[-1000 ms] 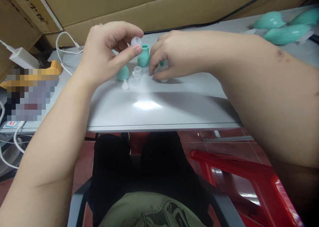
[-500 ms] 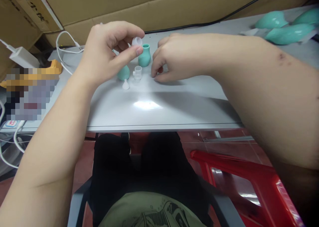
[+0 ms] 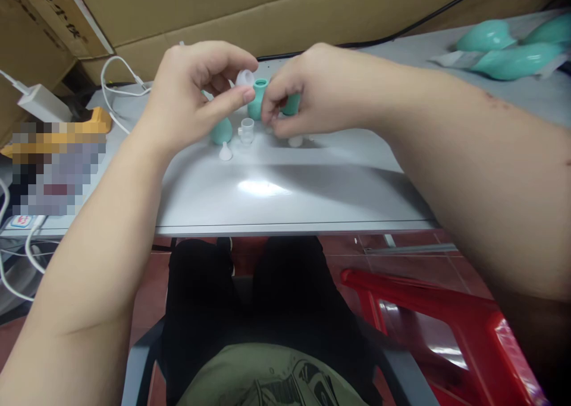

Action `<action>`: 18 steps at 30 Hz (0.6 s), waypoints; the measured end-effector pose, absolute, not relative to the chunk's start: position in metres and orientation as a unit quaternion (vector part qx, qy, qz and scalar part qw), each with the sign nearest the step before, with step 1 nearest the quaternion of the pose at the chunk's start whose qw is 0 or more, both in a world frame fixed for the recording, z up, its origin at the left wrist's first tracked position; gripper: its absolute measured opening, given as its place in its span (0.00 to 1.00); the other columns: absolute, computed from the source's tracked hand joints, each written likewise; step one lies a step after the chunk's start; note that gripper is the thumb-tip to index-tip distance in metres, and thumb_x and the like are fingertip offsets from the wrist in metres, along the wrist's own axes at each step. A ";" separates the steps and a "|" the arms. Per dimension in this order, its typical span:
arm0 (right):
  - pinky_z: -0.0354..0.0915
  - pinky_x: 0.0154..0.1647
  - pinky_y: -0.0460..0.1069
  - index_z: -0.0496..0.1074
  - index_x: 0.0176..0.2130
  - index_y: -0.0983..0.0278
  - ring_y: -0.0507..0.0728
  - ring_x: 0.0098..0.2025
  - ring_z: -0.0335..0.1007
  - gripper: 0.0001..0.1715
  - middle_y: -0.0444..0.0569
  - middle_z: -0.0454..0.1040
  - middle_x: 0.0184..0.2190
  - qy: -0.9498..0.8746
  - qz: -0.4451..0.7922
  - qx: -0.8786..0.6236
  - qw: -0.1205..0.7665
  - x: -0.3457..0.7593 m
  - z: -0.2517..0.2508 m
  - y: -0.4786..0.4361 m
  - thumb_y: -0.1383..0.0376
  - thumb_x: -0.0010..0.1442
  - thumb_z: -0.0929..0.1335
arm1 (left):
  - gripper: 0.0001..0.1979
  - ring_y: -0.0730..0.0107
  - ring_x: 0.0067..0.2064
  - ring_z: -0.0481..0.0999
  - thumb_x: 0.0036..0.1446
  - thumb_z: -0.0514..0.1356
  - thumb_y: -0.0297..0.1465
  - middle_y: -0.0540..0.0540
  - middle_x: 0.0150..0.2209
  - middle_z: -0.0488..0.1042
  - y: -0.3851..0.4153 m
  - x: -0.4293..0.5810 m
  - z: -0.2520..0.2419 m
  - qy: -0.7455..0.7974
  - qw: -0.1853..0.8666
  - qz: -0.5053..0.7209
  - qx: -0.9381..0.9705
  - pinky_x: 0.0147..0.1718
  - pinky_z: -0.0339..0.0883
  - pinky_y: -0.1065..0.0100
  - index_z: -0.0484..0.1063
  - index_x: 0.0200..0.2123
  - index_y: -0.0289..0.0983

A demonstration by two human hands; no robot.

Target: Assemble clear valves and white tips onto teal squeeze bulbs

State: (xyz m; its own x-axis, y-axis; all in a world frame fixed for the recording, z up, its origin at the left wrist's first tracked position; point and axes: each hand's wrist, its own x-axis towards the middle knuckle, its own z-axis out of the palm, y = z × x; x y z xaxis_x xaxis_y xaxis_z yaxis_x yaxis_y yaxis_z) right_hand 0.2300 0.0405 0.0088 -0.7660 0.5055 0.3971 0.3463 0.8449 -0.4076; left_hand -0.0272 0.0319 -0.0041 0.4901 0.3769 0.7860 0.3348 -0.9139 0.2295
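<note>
My left hand (image 3: 209, 85) is closed on a small translucent plastic cup (image 3: 244, 78), pinched between thumb and fingers with its round opening showing. To its right, my right hand (image 3: 294, 97) has thumb and fingers drawn together; a tiny pale piece seems to be at the tips, too small to name. Between the hands stands a teal bulb (image 3: 257, 104) with an open neck. Another teal bulb (image 3: 222, 131) sits below my left hand, and a third teal piece (image 3: 291, 104) is partly hidden by my right. A clear connector with a side port (image 3: 247, 132) and a white funnel-shaped part (image 3: 225, 152) are nearer me.
A whitish small part (image 3: 295, 141) lies below my right hand on the grey table (image 3: 285, 210). Larger teal pieces (image 3: 517, 60) lie at the back right. Cardboard (image 3: 214, 13) walls the back, with a black cable along it. A white charger (image 3: 43, 103) stands left; a red stool (image 3: 428, 311) is below right.
My right hand has lifted slightly and moved left, closer to the open-necked bulb, uncovering the third teal piece and the whitish part. My left hand stays nearly still, with the cup tilted a little.
</note>
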 end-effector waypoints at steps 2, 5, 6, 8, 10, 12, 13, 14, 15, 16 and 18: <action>0.61 0.31 0.42 0.84 0.34 0.62 0.47 0.28 0.66 0.16 0.38 0.77 0.27 -0.910 0.171 -0.246 0.285 0.227 0.015 0.037 0.81 0.51 0.73 | 0.14 0.64 0.29 0.79 0.57 0.77 0.43 0.47 0.34 0.84 0.031 -0.026 -0.005 0.201 0.023 0.477 0.855 0.25 0.68 0.62 0.87 0.44 0.45; 0.64 0.30 0.42 0.84 0.35 0.63 0.48 0.29 0.71 0.14 0.41 0.79 0.28 -0.860 0.263 -0.249 0.359 0.223 0.018 0.034 0.79 0.54 0.73 | 0.16 0.63 0.28 0.79 0.55 0.77 0.45 0.47 0.33 0.84 0.031 -0.024 -0.006 0.204 0.012 0.496 0.844 0.24 0.66 0.63 0.87 0.43 0.45; 0.67 0.31 0.43 0.84 0.36 0.64 0.49 0.30 0.73 0.13 0.42 0.80 0.28 -0.843 0.293 -0.248 0.376 0.221 0.018 0.033 0.78 0.55 0.73 | 0.17 0.64 0.28 0.78 0.55 0.77 0.46 0.48 0.33 0.84 0.032 -0.024 -0.007 0.215 0.012 0.489 0.845 0.24 0.66 0.63 0.87 0.43 0.44; 0.71 0.32 0.44 0.85 0.36 0.64 0.51 0.31 0.77 0.12 0.44 0.81 0.28 -0.812 0.350 -0.239 0.402 0.218 0.018 0.031 0.77 0.54 0.73 | 0.20 0.66 0.28 0.76 0.54 0.78 0.50 0.48 0.33 0.83 0.035 -0.027 -0.006 0.241 0.023 0.464 0.852 0.25 0.66 0.64 0.86 0.43 0.44; 0.73 0.34 0.44 0.84 0.35 0.65 0.51 0.32 0.80 0.12 0.45 0.82 0.27 -0.787 0.403 -0.223 0.411 0.215 0.018 0.027 0.77 0.52 0.72 | 0.22 0.67 0.28 0.75 0.54 0.78 0.53 0.50 0.33 0.83 0.037 -0.030 -0.006 0.250 0.038 0.440 0.862 0.25 0.66 0.63 0.85 0.44 0.45; 0.72 0.33 0.43 0.84 0.33 0.66 0.50 0.32 0.80 0.12 0.45 0.83 0.28 -0.761 0.448 -0.213 0.418 0.212 0.018 0.024 0.77 0.50 0.72 | 0.21 0.67 0.30 0.75 0.56 0.77 0.52 0.50 0.34 0.83 0.037 -0.032 -0.005 0.253 0.042 0.437 0.862 0.26 0.66 0.62 0.85 0.46 0.47; 0.72 0.32 0.43 0.83 0.33 0.66 0.50 0.32 0.80 0.11 0.46 0.83 0.28 -0.748 0.466 -0.212 0.422 0.211 0.018 0.023 0.78 0.50 0.72 | 0.20 0.68 0.30 0.76 0.57 0.77 0.51 0.50 0.34 0.83 0.035 -0.032 -0.004 0.252 0.039 0.441 0.860 0.26 0.66 0.62 0.85 0.46 0.47; 0.72 0.32 0.43 0.83 0.32 0.66 0.50 0.32 0.81 0.11 0.45 0.82 0.28 -0.738 0.477 -0.213 0.427 0.210 0.018 0.022 0.78 0.50 0.73 | 0.20 0.69 0.30 0.76 0.57 0.77 0.51 0.50 0.34 0.83 0.034 -0.032 -0.004 0.253 0.037 0.446 0.858 0.26 0.66 0.63 0.85 0.45 0.46; 0.72 0.32 0.43 0.83 0.33 0.67 0.50 0.31 0.81 0.11 0.45 0.82 0.27 -0.732 0.479 -0.214 0.435 0.209 0.017 0.022 0.78 0.49 0.74 | 0.20 0.70 0.30 0.75 0.57 0.77 0.50 0.50 0.33 0.83 0.032 -0.031 -0.003 0.256 0.035 0.451 0.854 0.26 0.67 0.64 0.85 0.45 0.44; 0.73 0.32 0.42 0.83 0.33 0.68 0.51 0.31 0.81 0.10 0.44 0.81 0.26 -0.730 0.475 -0.213 0.443 0.208 0.017 0.022 0.79 0.50 0.74 | 0.21 0.70 0.30 0.75 0.57 0.78 0.50 0.50 0.33 0.83 0.030 -0.030 -0.003 0.260 0.035 0.456 0.850 0.27 0.67 0.64 0.85 0.44 0.42; 0.74 0.33 0.42 0.82 0.34 0.69 0.50 0.31 0.81 0.10 0.43 0.81 0.27 -0.735 0.459 -0.202 0.457 0.208 0.015 0.023 0.80 0.52 0.75 | 0.22 0.71 0.29 0.75 0.56 0.78 0.49 0.49 0.31 0.82 0.028 -0.027 -0.002 0.263 0.039 0.463 0.845 0.27 0.68 0.65 0.85 0.43 0.39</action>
